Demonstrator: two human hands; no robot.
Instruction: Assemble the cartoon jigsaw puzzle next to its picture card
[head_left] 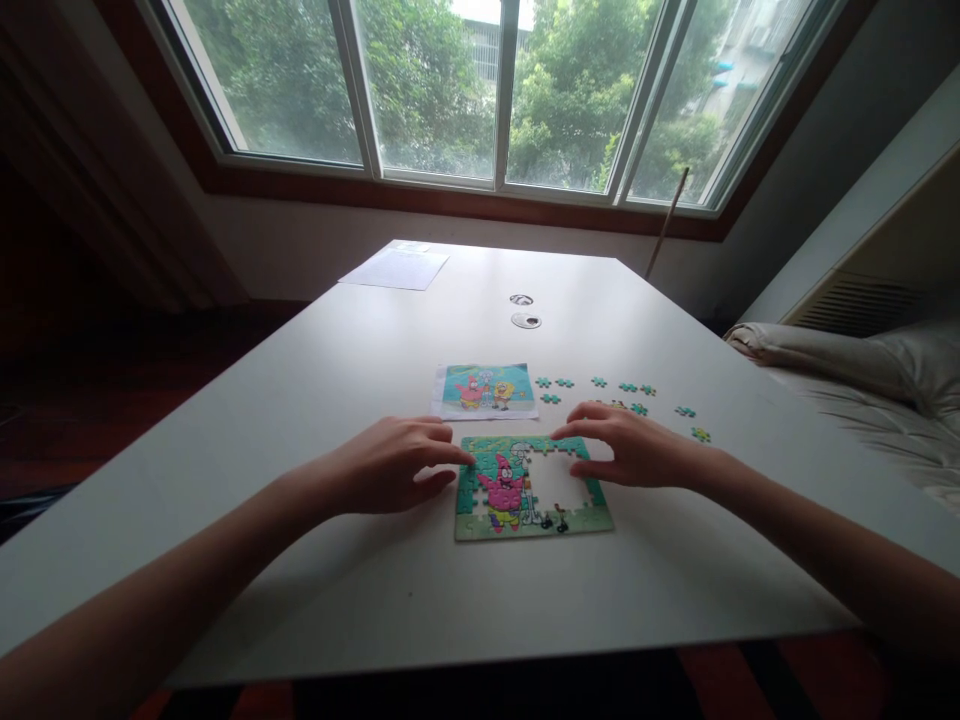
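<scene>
A partly filled jigsaw puzzle point(504, 490) lies flat on the white table, showing a pink starfish character on a teal ground. White gaps show at its right middle and lower left. My left hand point(401, 462) is beside its left edge, the index finger stretched out and touching the upper left part. Over the right edge is my right hand point(637, 445), thumb and fingers apart, fingertips at the top border and near the gap; I see no piece between them. Behind the puzzle lies a printed reference picture point(487, 390) of the cartoon characters.
Several loose puzzle pieces point(628, 387) are scattered behind and beyond my right hand, one yellow-green piece point(700, 434) farther right. White papers point(397, 268) lie at the table's far left. Two round cable-hole pieces point(526, 320) sit farther back. A cushioned seat point(862, 390) stands right.
</scene>
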